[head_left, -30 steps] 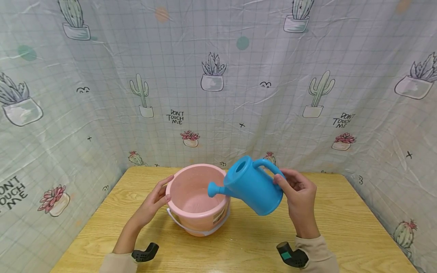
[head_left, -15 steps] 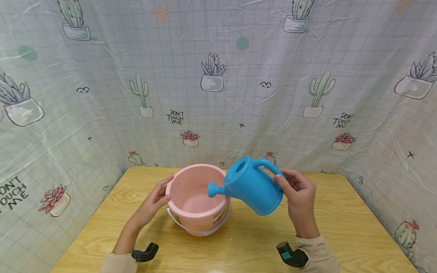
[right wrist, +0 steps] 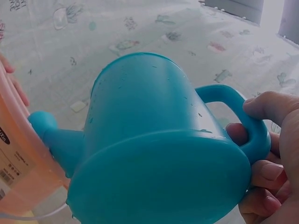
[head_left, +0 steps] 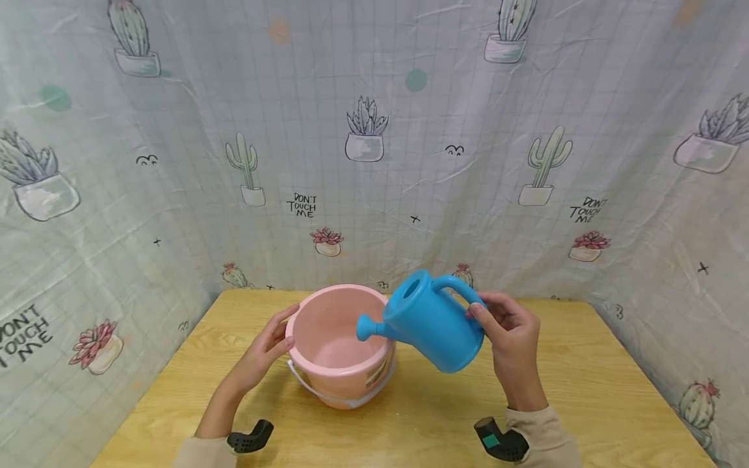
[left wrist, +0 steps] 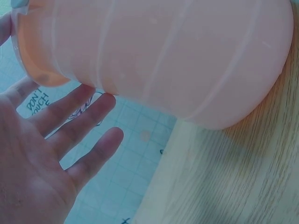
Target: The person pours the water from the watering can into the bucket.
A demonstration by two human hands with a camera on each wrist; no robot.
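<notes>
My right hand [head_left: 515,335] grips the handle of a blue watering can [head_left: 435,322], with fingers and thumb curled round it in the right wrist view. The can is held off the table, tilted left, its spout over the right rim of a pink bucket [head_left: 345,372]. Drops cling to the can's outside. My left hand [head_left: 262,354] rests at the bucket's left side, its thumb at the rim. In the left wrist view, the fingers [left wrist: 77,121] are spread and fairly straight, some touching the outer wall. No stream from the spout can be made out.
The bucket stands on a wooden table [head_left: 433,429], its white handle [head_left: 354,402] hanging down in front. A curtain [head_left: 409,175] printed with potted cacti rises behind the table and along both sides. Black devices [head_left: 250,437] are worn at both wrists.
The head view has tipped slightly, so everything appears a little lower. Both hands, the watering can and the bucket keep their places relative to one another.
</notes>
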